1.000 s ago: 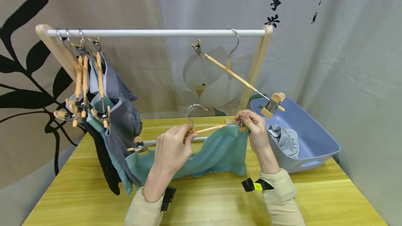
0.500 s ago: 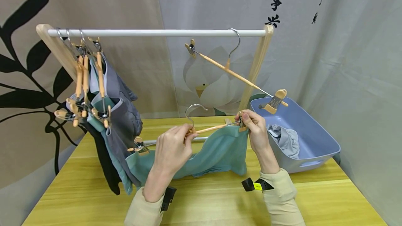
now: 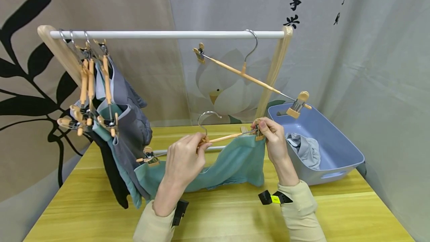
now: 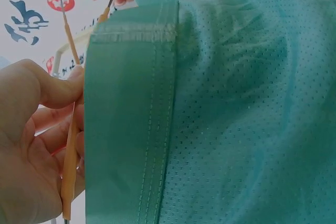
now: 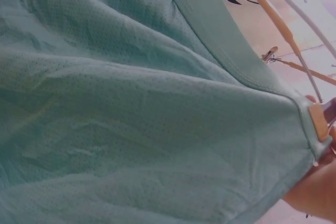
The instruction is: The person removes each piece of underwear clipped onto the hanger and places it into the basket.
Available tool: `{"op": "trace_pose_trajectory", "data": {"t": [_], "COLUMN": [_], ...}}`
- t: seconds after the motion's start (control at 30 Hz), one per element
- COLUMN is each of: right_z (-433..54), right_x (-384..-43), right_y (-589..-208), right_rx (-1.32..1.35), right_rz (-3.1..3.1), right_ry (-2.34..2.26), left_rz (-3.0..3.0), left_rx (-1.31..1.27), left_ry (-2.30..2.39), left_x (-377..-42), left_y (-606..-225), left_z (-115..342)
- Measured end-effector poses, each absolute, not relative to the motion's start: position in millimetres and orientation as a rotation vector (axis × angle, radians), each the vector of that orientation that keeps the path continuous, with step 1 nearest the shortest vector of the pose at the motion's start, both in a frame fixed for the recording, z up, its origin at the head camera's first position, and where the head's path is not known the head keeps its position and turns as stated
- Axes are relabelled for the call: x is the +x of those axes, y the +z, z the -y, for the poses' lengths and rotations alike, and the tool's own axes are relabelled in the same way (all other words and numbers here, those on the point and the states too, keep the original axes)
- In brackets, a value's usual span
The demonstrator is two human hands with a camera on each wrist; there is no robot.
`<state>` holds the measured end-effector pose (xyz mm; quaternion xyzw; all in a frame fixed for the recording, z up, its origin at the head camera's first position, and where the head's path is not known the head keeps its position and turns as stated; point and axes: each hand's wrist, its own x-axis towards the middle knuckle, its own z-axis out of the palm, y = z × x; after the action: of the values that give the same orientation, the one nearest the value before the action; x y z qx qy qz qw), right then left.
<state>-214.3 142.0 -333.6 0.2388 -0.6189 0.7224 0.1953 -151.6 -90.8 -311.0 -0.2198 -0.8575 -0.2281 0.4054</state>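
My left hand (image 3: 184, 160) holds the wooden bar of a clip hanger (image 3: 226, 137) near its hook, thumb and fingers pressed together on it. My right hand (image 3: 274, 143) pinches its right clip (image 3: 259, 137). From both clips a teal mesh garment (image 3: 240, 161) hangs by its waistband, above the yellow table (image 3: 221, 219). At right stands a blue basket (image 3: 336, 137) with a grey garment (image 3: 307, 150) inside. Farther, a second clip hanger (image 3: 230, 68) hangs tilted from the white rail (image 3: 161, 35); several hung clothes (image 3: 134, 122) crowd its left end.
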Motion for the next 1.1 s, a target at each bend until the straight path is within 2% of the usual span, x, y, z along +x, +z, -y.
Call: {"op": "trace_pose_trajectory", "data": {"t": [1.1], "right_z": [-140.1], "right_x": [-213.8], "right_y": [-331.4], "right_rx": [0.634], "right_rz": [1.740], "right_ry": [1.975], "left_rz": [2.171], "left_rx": [-0.556], "left_ry": [-0.581], "left_x": [-152.2], "left_y": [-310.7], "left_z": [91.1]}}
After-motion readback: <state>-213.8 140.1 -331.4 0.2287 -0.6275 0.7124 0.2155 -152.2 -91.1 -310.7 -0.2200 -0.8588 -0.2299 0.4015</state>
